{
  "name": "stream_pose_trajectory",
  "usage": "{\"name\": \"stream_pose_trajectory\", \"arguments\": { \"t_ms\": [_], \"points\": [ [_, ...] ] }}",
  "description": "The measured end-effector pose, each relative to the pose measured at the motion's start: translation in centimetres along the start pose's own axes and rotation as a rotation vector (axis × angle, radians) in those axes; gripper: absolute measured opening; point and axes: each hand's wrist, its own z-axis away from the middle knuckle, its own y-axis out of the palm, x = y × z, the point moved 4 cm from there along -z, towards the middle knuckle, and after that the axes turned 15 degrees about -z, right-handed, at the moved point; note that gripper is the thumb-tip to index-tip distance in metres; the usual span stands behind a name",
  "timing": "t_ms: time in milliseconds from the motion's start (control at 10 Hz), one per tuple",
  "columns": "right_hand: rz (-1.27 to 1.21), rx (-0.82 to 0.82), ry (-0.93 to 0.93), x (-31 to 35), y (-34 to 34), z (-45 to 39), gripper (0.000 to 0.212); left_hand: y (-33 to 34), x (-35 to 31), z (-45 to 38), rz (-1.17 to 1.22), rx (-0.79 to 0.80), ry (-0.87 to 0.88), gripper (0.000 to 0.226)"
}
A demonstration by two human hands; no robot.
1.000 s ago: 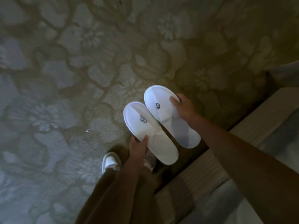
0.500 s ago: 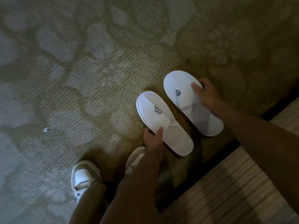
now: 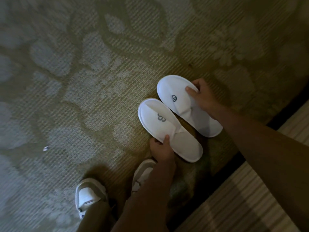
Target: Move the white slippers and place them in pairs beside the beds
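Note:
Two white slippers with small dark logos lie side by side on the patterned carpet, toes pointing up and left. My left hand [image 3: 161,149] grips the near slipper [image 3: 164,125] by its left edge, thumb on the strap. My right hand [image 3: 201,96] holds the far slipper [image 3: 179,97] at its right side, thumb on the upper. The slippers touch along their inner edges and sit close to the bed's striped edge [image 3: 247,195] at the lower right.
My two feet in white shoes [image 3: 89,195] stand just below the slippers. A small pale scrap [image 3: 45,148] lies on the carpet [image 3: 83,81] to the left. A dark gap runs along the bed base.
The slippers came down from mid-air to the carpet and were drawn together until they touch. My view dropped closer to the floor. Both hands kept their hold.

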Motion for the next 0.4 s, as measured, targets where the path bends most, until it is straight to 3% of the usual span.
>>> {"name": "stream_pose_trajectory", "arguments": {
  "t_ms": [100, 300, 400],
  "points": [
    [0.065, -0.078, -0.011, -0.3, 0.2, -0.4, 0.048, 0.1, -0.8, -0.3, -0.063, -0.065, 0.009, 0.038],
    [0.258, -0.2, -0.092, -0.9, 0.4, 0.8, 0.053, -0.7, -1.9, 0.1, -0.38, -0.067, -0.127, 0.098],
    [0.262, -0.208, -0.059, -0.7, 0.2, 1.6, 0.054, -0.8, -1.3, -0.1, -0.39, -0.046, -0.108, 0.103]
  ]
}}
